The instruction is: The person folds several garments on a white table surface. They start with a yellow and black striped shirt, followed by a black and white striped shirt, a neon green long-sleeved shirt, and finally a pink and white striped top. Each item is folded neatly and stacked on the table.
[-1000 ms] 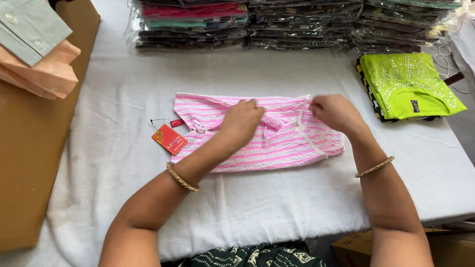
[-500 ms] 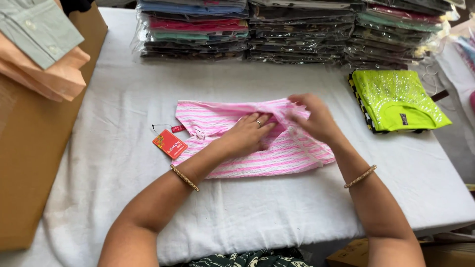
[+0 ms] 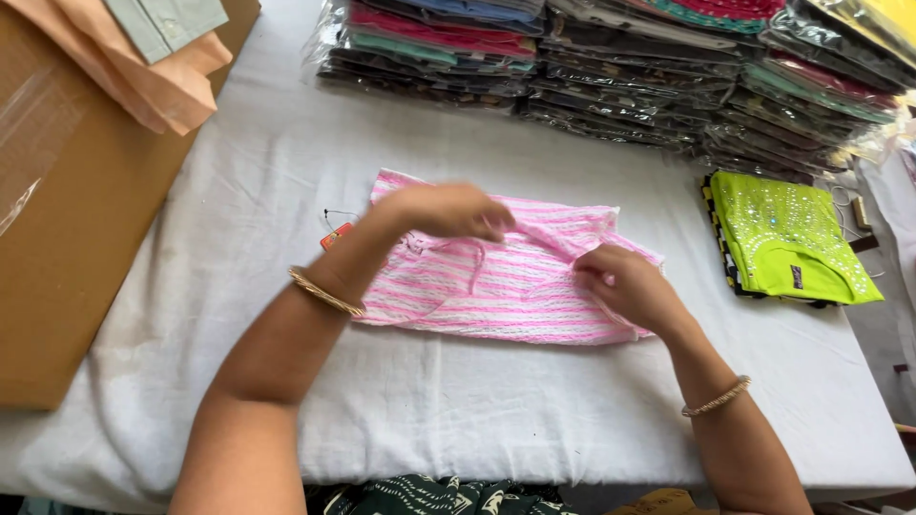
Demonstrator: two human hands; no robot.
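We have the pink striped garment half-folded at the centre of the white-covered table, and the risk we see is the fold slipping: the fabric looks thin and loose, so if one side is drawn harder than the other the edges could go skew or the layer could bunch under our fingers. The red tag on its string at 9 o'clock of the garment might get trapped inside the fold. Our left hand hovers curled over the upper middle of the cloth, fingers bent and pinching a raised fold. Our right hand sits at the garment's 3 o'clock edge, fingers closed on the fabric there. The lime green top lies well apart at 3 o'clock
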